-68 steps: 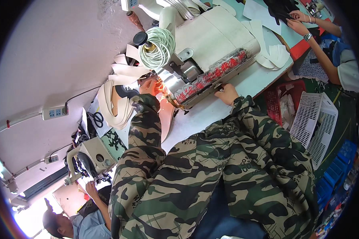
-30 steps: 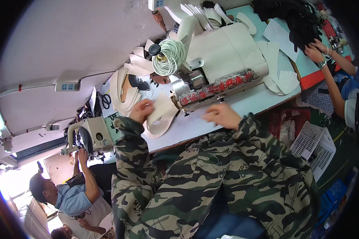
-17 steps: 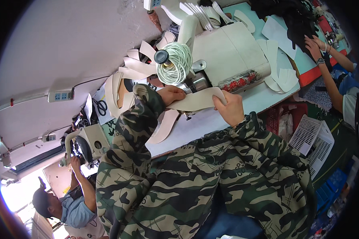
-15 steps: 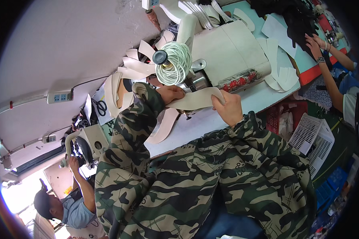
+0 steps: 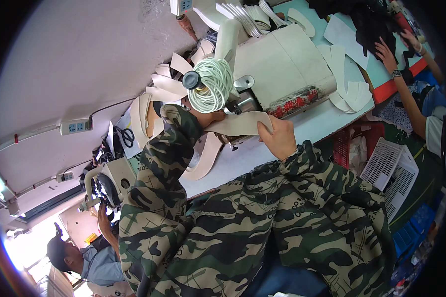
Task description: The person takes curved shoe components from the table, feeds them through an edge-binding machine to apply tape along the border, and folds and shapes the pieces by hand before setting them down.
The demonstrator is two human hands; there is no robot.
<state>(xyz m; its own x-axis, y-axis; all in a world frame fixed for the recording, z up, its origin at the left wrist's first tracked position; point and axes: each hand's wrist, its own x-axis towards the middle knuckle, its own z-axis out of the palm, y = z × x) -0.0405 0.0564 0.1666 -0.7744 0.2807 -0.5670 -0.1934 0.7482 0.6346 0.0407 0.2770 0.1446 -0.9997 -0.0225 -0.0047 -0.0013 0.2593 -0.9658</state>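
A curved cream strip [image 5: 240, 124], flat and flexible like leather or lining, stretches between my hands in front of a cream bench machine [image 5: 282, 62]. My right hand [image 5: 279, 138] pinches its right end between thumb and fingers. At the other end, close to the metal working head [image 5: 247, 103], is my left hand [image 5: 209, 118]; its fingers are closed on the strip, partly covered by the camouflage cuff and the coil. A coil of pale green-white cord [image 5: 213, 86] hangs on the machine just above my left hand and hides part of it. Another curved cream piece [image 5: 203, 161] droops below my left wrist.
More cut cream pieces [image 5: 166, 84] lie behind the coil, near black scissors [image 5: 128, 137]. White pieces [image 5: 354, 96] rest right of the machine. A co-worker's hand [image 5: 386, 57] is on black cloth at far right. Baskets [image 5: 389, 168] stand below. Another person [image 5: 84, 260] works at left.
My right hand and the strip's right end have shifted slightly left, toward my left hand. The co-worker's hands at right have moved apart; the left person's hand has dropped lower.
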